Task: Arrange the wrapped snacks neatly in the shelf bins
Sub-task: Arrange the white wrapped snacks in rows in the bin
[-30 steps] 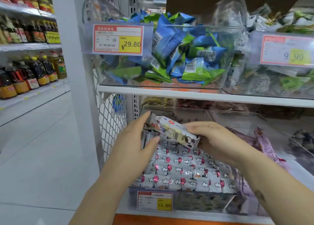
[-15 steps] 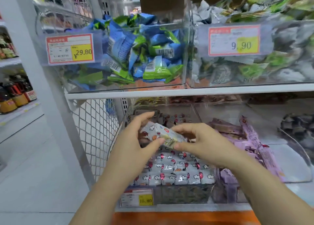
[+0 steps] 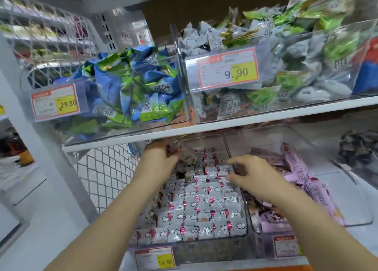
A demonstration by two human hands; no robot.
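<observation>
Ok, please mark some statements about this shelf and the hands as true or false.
1. The upper left tag, by the blue and green packs, reads 29.80. True.
2. The left hand holds nothing. False: it grips a wrapped snack at the back of the lower bin.
3. The white snacks lie in rows. True.
4. The purple packs lie left of the white snacks. False: they lie in the bin to the right.
5. The lower bin's front tag reads 9.90. False: it reads 15.80.
</observation>
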